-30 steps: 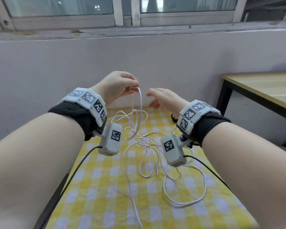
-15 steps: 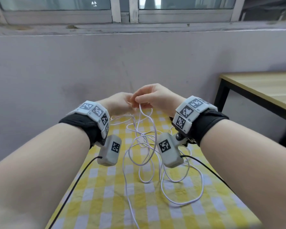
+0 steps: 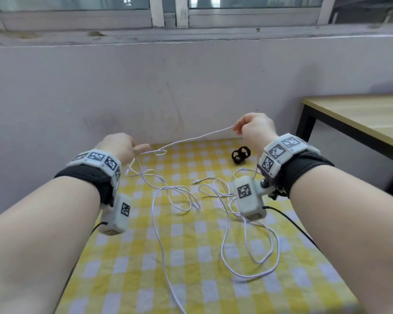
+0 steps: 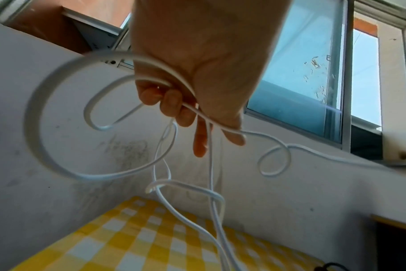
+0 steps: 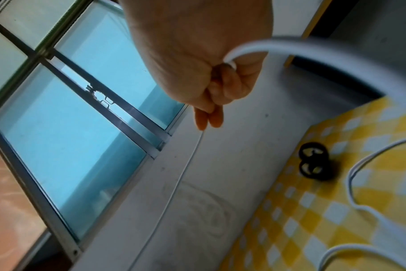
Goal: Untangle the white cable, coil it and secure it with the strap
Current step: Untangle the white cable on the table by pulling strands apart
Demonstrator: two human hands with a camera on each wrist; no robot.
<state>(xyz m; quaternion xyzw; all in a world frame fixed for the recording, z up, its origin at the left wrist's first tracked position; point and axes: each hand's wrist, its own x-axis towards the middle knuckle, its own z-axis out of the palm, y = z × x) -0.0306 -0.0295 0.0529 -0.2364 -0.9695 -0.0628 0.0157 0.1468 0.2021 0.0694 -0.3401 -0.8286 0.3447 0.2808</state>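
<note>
Both hands grip the white cable (image 3: 197, 135), left hand (image 3: 120, 147) and right hand (image 3: 254, 128) stretching a kinked span above the checked cloth (image 3: 191, 279), so untangling continues; next, work that small loop out, strap (image 3: 241, 155) waiting far right.

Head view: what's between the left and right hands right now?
A raised stretch of the white cable runs from left hand to right hand, with a small loop near the left; clearest in the head view.
</note>
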